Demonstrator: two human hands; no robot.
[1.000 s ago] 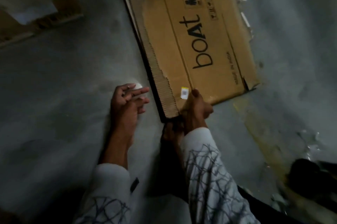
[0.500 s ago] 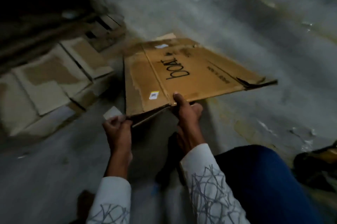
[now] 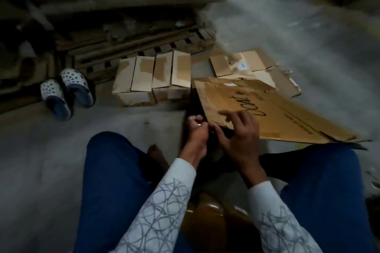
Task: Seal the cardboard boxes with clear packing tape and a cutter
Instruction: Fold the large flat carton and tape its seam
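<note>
Head view: grey floor (image 3: 41, 170) lies open at lower left, while piled cardboard (image 3: 123, 16) walls off the top. Flattened carton (image 3: 277, 112) tilts across centre right, its near edge over the right knee (image 3: 329, 180). It is unfolded and untaped, so sealing looks barely begun; no tape roll or cutter is identifiable. Closed small boxes (image 3: 152, 75) sit just behind. Right hand (image 3: 240, 131) spreads fingers flat on the carton's near corner; left hand (image 3: 197, 131), beside it, curls round a small glinting object (image 3: 194, 118).

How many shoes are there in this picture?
2. The left clog and the right clog lie side by side on the floor at the far left. More may be hidden in the dark.
</note>
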